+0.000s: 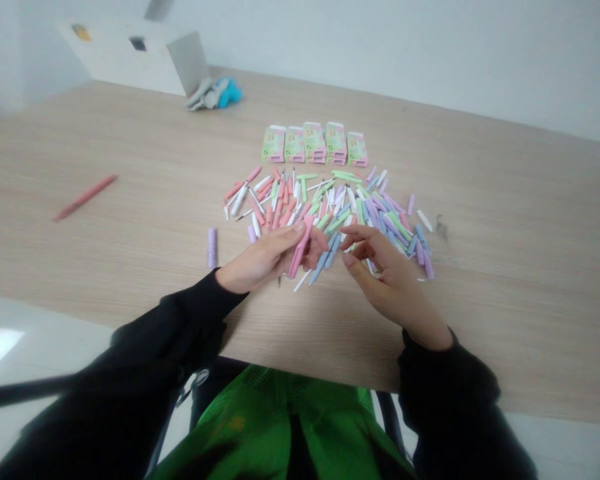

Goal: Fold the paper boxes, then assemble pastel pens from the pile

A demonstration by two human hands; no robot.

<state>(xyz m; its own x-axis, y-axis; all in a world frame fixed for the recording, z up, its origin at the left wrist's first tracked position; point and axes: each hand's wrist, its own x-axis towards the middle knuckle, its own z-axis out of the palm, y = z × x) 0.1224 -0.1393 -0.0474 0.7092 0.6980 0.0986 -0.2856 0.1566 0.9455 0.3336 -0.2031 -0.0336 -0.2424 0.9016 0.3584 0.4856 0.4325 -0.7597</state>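
Observation:
My left hand (285, 253) is closed around a pink pen (301, 247), which it holds tilted above the front of a heap of pen parts. To the right, my right hand (375, 263) hovers with curled fingers apart and nothing between them. The heap of pen parts (325, 203) mixes pink, white, green, blue and purple barrels and caps with thin white refills. Two blue pen pieces (325, 260) lie between my hands. What lies right under my palms is hidden.
Several small green-and-pink boxes (315, 143) stand in a row behind the heap. One red pen (86, 198) lies far left, and a purple cap (212, 247) is nearer. Grey-and-blue gloves (215, 93) rest beside a white box (130, 57) at the back.

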